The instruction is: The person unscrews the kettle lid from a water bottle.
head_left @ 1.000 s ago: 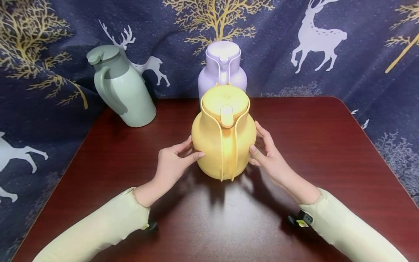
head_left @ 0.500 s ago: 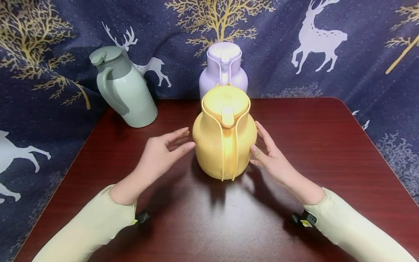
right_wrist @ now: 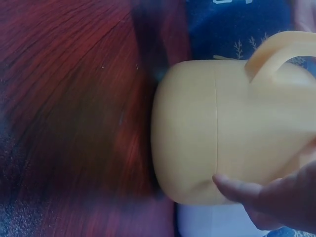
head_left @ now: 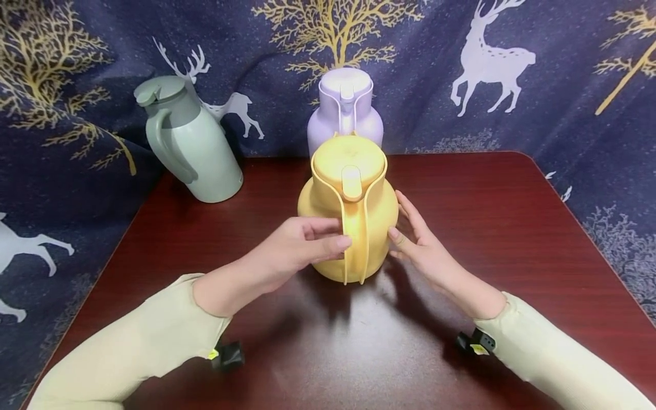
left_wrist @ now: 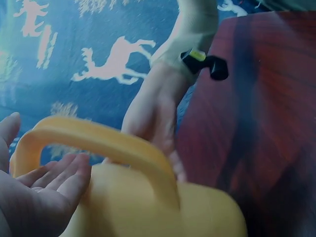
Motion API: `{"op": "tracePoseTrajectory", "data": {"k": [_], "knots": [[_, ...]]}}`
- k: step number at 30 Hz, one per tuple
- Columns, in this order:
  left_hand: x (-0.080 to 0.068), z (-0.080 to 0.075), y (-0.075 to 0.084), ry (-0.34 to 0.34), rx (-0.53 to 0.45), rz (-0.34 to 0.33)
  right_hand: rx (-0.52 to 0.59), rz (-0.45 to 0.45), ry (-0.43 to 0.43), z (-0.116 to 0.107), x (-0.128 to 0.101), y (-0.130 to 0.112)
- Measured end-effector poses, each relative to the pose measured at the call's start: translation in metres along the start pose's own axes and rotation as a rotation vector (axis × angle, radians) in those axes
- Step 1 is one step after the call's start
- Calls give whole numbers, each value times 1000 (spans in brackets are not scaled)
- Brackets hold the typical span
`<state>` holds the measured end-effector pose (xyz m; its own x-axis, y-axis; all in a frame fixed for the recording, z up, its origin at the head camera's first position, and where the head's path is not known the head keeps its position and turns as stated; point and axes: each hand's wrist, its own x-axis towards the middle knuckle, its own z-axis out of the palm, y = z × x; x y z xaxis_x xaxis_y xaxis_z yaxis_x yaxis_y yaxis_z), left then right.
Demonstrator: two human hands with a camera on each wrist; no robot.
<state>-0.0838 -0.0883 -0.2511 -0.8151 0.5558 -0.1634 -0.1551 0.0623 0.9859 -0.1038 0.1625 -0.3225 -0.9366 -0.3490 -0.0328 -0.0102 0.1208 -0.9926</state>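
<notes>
A yellow thermos jug (head_left: 379,222) stands upright on the table, its handle facing me. My left hand (head_left: 294,247) is in front of the jug's left side, thumb near the handle (left_wrist: 98,138). In the left wrist view its loosely extended fingers (left_wrist: 69,177) reach beside the handle and are not wrapped round it. My right hand (head_left: 425,245) touches the jug's right side, fairly straight fingers behind and thumb (right_wrist: 237,189) in front. Right behind the yellow jug is a lilac thermos jug (head_left: 345,114), its lower part hidden.
A pale green thermos jug (head_left: 197,142) stands at the table's back left. Along the back of the dark red wooden table (head_left: 476,210) hangs a blue cloth (head_left: 410,91) with deer and trees. Both wrists carry small black devices (head_left: 230,356).
My left hand has let go of the jug's left side, drawn back, then moved right to the front by the handle. The right hand stays on the jug, which has not moved.
</notes>
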Motion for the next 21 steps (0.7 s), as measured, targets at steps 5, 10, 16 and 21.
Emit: {"op": "tracePoseTrajectory", "data": {"k": [5,10,16,21], "knots": [[5,16,5,-8,-24,-11,-31,-11,15,1,-1,1],[6,23,7,42,4,-30,-64,-42,8,1,-1,3],[8,24,7,41,42,-28,-244,-72,48,-8,-1,-7],[10,23,7,47,62,-30,-363,-153,90,-15,4,-40]]}}
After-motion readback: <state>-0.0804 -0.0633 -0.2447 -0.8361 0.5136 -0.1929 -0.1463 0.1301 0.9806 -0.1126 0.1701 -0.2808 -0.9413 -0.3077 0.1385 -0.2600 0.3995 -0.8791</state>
